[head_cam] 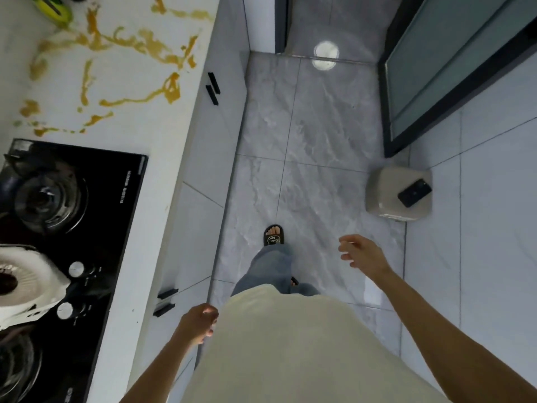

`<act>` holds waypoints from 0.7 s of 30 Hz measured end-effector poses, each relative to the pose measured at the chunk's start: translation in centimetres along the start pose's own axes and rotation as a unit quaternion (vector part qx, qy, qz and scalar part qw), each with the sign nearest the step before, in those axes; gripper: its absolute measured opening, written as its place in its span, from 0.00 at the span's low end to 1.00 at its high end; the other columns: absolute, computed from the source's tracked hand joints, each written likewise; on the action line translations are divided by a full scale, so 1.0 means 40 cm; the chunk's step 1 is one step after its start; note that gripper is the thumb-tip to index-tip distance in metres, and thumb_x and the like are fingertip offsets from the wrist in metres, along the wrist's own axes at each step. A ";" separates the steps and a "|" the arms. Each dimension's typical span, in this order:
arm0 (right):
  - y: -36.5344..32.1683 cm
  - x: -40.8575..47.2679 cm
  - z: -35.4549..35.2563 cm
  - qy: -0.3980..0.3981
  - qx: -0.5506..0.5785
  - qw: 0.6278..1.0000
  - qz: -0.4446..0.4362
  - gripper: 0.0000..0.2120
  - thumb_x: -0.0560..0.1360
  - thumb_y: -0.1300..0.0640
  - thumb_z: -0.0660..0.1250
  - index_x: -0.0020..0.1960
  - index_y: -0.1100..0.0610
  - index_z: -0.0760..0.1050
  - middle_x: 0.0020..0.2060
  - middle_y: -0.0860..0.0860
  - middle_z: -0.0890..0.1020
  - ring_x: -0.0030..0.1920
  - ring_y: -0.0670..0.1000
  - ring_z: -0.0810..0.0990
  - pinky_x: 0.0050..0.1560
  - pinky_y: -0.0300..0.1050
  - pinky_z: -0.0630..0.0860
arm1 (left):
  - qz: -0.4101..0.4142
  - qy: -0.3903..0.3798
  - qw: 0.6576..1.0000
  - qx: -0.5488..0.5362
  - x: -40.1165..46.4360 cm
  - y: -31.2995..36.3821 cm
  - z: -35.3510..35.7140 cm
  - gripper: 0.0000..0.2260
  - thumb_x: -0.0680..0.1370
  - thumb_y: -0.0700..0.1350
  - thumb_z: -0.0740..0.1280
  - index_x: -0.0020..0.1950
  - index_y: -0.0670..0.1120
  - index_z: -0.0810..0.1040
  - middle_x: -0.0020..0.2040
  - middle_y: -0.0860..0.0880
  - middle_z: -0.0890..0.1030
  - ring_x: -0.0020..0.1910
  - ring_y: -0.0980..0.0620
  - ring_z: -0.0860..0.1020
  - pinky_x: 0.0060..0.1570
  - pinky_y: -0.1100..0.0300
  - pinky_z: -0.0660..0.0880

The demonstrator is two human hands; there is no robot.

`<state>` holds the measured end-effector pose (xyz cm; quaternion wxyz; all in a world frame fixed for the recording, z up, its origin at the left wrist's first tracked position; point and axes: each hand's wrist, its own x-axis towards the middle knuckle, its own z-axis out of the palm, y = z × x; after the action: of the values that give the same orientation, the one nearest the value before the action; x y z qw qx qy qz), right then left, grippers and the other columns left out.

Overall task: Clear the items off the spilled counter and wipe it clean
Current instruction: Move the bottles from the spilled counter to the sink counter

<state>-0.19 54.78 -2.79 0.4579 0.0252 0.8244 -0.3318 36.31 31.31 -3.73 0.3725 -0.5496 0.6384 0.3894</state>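
Observation:
A white counter (162, 135) runs along the left, streaked with an orange-yellow spill (139, 45) across its far part. A yellow-green item (53, 8) sits at the counter's far left corner, cut off by the frame. My left hand (197, 321) hangs by my hip near the cabinet fronts, fingers loosely curled, holding nothing. My right hand (363, 254) hangs out over the floor, fingers relaxed and empty. Neither hand touches the counter.
A black glass gas hob (96, 216) is set into the near counter, with a white dish-like object (26, 283) on it. Cabinet doors with black handles (213, 88) lie below. A beige stool (398, 196) carrying a phone stands by a glass door (453, 68). Grey tiled floor (313, 135) stretches ahead.

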 end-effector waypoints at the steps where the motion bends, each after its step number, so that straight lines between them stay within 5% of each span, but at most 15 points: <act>1: -0.016 0.019 -0.006 0.000 -0.001 1.000 0.006 0.08 0.81 0.55 0.67 0.59 0.53 0.81 0.50 0.52 0.86 0.48 0.54 0.86 0.47 0.46 0.79 | -0.001 0.004 1.000 -0.015 0.019 0.042 -0.027 0.08 0.85 0.44 0.63 0.55 0.46 0.82 0.41 0.49 0.82 0.35 0.54 0.79 0.27 0.65 0.74; 3: -0.038 0.043 -0.026 0.002 -0.010 1.000 0.029 0.08 0.82 0.56 0.67 0.59 0.54 0.81 0.50 0.53 0.86 0.48 0.55 0.86 0.46 0.46 0.79 | 0.006 -0.003 1.000 -0.009 0.059 0.128 -0.083 0.10 0.85 0.45 0.62 0.57 0.46 0.83 0.47 0.46 0.85 0.42 0.49 0.83 0.34 0.62 0.78; 6: -0.055 0.066 -0.052 0.013 -0.001 0.998 0.054 0.08 0.82 0.57 0.67 0.60 0.56 0.80 0.50 0.55 0.86 0.46 0.55 0.85 0.44 0.45 0.78 | 0.052 0.009 0.999 -0.010 0.112 0.283 -0.178 0.12 0.85 0.45 0.61 0.62 0.47 0.83 0.62 0.45 0.84 0.59 0.45 0.83 0.58 0.56 0.78; 9: -0.069 0.094 -0.096 0.012 -0.010 0.996 0.091 0.08 0.83 0.60 0.65 0.59 0.58 0.80 0.49 0.58 0.86 0.43 0.57 0.83 0.43 0.46 0.75 | 0.083 0.025 0.991 -0.098 0.165 0.437 -0.262 0.13 0.85 0.47 0.65 0.66 0.44 0.81 0.64 0.42 0.84 0.63 0.41 0.83 0.68 0.47 0.77; 13: -0.096 0.136 -0.157 0.013 -0.042 0.991 0.130 0.07 0.84 0.59 0.63 0.57 0.57 0.80 0.47 0.55 0.86 0.43 0.56 0.83 0.43 0.45 0.76 | 0.128 0.024 0.983 -0.132 0.216 0.633 -0.366 0.11 0.85 0.48 0.65 0.62 0.45 0.82 0.58 0.43 0.86 0.57 0.41 0.84 0.65 0.45 0.80; 17: -0.158 0.216 -0.237 0.003 -0.139 0.981 0.137 0.07 0.84 0.57 0.63 0.55 0.54 0.80 0.44 0.51 0.85 0.37 0.46 0.81 0.31 0.33 0.74 | 0.163 0.021 0.976 -0.141 0.257 0.806 -0.440 0.07 0.84 0.49 0.65 0.58 0.51 0.82 0.52 0.49 0.85 0.50 0.48 0.85 0.57 0.50 0.81; 21: -0.300 0.356 -0.316 -0.015 -0.220 0.970 0.100 0.12 0.84 0.57 0.59 0.44 0.48 0.75 0.53 0.48 0.82 0.49 0.50 0.80 0.47 0.43 0.72 | 0.150 0.037 0.975 -0.159 0.285 0.916 -0.482 0.07 0.84 0.50 0.66 0.59 0.51 0.81 0.52 0.49 0.85 0.49 0.50 0.84 0.54 0.53 0.81</act>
<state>-21.93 48.91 -2.95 0.4953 0.0013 0.8635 -0.0947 -2.29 12.54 -2.74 0.1939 -0.5141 0.6566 0.5168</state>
